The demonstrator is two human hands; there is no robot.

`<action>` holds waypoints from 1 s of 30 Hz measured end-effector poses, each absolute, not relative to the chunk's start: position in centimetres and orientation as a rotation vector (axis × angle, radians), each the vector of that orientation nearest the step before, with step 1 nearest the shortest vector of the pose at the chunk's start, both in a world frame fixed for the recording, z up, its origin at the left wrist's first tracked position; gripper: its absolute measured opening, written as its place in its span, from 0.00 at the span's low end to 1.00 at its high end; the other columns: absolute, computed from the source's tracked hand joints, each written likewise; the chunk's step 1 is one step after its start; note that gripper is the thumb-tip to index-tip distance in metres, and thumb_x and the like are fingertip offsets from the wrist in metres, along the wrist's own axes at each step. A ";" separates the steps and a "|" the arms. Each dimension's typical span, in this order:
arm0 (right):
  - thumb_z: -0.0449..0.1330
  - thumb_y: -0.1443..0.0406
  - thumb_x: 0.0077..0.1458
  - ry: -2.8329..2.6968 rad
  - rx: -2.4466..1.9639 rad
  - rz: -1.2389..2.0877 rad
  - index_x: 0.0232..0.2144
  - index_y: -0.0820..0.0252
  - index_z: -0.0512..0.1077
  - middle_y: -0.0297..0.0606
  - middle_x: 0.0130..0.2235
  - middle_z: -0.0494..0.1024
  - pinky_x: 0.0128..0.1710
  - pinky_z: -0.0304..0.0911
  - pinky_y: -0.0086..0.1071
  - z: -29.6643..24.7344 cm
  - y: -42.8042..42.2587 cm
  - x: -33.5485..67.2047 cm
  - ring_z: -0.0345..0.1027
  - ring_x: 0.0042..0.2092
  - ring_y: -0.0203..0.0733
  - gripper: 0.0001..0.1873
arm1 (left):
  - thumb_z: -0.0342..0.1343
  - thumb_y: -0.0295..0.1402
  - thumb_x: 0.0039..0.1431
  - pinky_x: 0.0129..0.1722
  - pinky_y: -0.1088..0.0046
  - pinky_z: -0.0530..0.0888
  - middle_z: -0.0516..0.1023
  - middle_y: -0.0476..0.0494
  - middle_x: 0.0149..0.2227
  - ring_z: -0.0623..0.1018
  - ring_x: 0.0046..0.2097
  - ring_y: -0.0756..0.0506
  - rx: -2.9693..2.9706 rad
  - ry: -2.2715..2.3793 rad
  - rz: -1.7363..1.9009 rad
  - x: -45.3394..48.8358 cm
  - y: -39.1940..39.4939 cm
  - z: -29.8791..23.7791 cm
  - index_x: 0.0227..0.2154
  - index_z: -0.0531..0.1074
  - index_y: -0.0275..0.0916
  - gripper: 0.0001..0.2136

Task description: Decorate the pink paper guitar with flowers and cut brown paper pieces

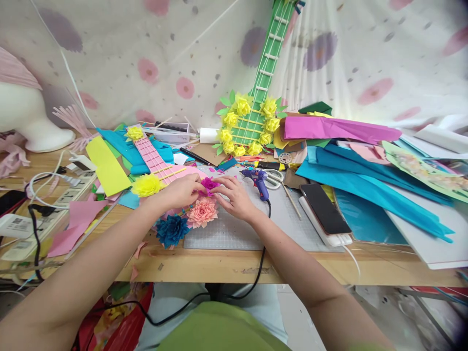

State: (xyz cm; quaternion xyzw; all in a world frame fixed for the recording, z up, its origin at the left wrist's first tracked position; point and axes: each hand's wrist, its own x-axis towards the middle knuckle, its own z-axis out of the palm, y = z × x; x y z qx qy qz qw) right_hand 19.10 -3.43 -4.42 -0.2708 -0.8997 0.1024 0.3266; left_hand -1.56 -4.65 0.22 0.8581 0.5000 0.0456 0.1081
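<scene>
My left hand [183, 191] and my right hand [236, 196] meet over a small magenta paper flower [209, 185], both pinching it with curled fingers. The flower sits on the body of a pink paper guitar [155, 158] lying on the table. Beside it on the guitar are a peach paper flower [202, 212], a dark blue paper flower [171, 230] and a yellow paper flower [146, 185]. A purple glue gun [258, 179] stands just right of my right hand, its black cord running off the table edge.
A green paper guitar [261, 87] with yellow flowers leans at the back. Sheets of teal, pink and yellow paper [365, 187] pile up right and left. A phone [324, 209], scissors [275, 179], a grey cutting mat [234, 231] and a power strip [54, 204] lie nearby.
</scene>
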 end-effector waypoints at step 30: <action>0.54 0.52 0.53 -1.224 -1.142 0.533 0.30 0.59 0.69 0.31 0.24 0.68 0.32 0.63 0.32 -4.5 -0.1 29.6 0.66 0.26 0.35 0.16 | 0.55 0.28 0.50 0.44 0.74 0.67 0.70 0.44 0.48 0.73 0.37 0.50 1.904 2.427 0.521 -10.6 -5.6 4.5 0.51 0.68 0.38 0.22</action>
